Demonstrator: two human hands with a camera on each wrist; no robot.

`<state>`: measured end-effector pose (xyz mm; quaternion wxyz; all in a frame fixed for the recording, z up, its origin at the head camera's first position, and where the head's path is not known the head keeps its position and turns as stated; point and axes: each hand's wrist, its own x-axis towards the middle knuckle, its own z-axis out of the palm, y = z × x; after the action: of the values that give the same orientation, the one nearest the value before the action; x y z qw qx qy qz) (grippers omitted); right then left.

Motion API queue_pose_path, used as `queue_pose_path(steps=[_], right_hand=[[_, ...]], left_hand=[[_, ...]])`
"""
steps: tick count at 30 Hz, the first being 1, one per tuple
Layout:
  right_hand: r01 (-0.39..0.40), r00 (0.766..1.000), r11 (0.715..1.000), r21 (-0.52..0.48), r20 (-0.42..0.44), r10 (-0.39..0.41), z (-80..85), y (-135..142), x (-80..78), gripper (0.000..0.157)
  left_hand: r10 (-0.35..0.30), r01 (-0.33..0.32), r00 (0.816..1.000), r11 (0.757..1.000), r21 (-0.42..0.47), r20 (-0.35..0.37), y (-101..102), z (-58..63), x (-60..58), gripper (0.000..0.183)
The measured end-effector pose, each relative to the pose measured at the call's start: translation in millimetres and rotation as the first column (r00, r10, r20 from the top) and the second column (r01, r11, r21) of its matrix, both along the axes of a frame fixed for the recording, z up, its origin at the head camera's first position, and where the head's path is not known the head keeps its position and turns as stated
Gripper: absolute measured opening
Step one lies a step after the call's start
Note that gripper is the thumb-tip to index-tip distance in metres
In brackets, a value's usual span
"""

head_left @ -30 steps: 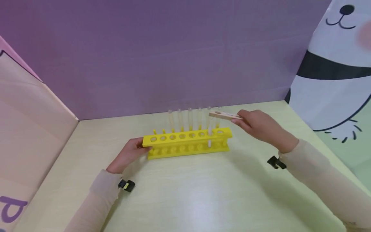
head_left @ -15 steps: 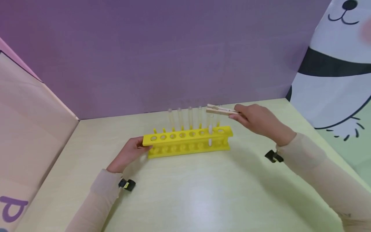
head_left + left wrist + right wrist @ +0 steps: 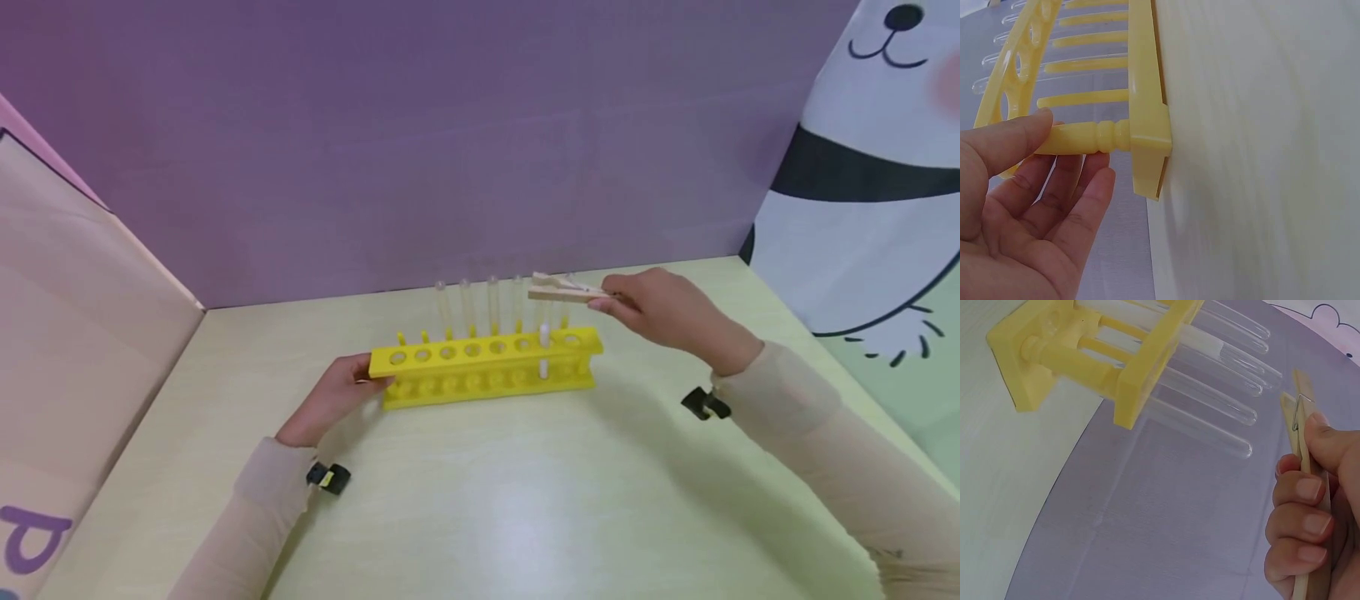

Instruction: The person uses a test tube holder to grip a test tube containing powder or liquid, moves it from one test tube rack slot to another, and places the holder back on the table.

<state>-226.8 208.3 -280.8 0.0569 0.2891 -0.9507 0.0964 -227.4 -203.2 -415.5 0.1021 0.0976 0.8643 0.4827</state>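
A yellow test tube rack point(image 3: 450, 369) stands on the table. At its left end my left hand point(image 3: 333, 402) pinches the round end post point(image 3: 1075, 139) between thumb and fingers. My right hand point(image 3: 667, 321), above the rack's right end, grips a wooden test tube holder point(image 3: 562, 294). In the right wrist view the fingers wrap round the handles, and the holder's wooden tips stand apart with nothing between them. Close by the tips is the mouth of a clear test tube with white contents point(image 3: 1204, 342), upright in a hole near the rack's right end.
Several clear test tubes point(image 3: 492, 306) sit upside down on pegs along the back of the rack. A purple backdrop point(image 3: 450, 150) rises behind the table point(image 3: 450, 500). Printed panels stand on both sides, the right one showing a cartoon animal point(image 3: 862, 242).
The holder has shifted slightly left and its tips have spread apart above the tube. The left hand and the rack have stayed in place.
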Motion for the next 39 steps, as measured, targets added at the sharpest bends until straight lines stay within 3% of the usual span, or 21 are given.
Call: queue_pose_path(steps=[15, 39], right_hand=[[-0.011, 0.999, 1.000, 0.029, 0.032, 0.010, -0.2, -1.0, 0.9, 0.030], [-0.020, 0.999, 0.999, 0.049, 0.039, 0.018, -4.9, -0.9, -1.2, 0.031]], left_hand=[[-0.023, 0.023, 1.000, 1.000, 0.017, 0.001, -0.7, -0.8, -0.2, 0.038], [0.008, -0.008, 1.000, 1.000, 0.004, 0.027, 1.0, 0.2, 1.3, 0.039]])
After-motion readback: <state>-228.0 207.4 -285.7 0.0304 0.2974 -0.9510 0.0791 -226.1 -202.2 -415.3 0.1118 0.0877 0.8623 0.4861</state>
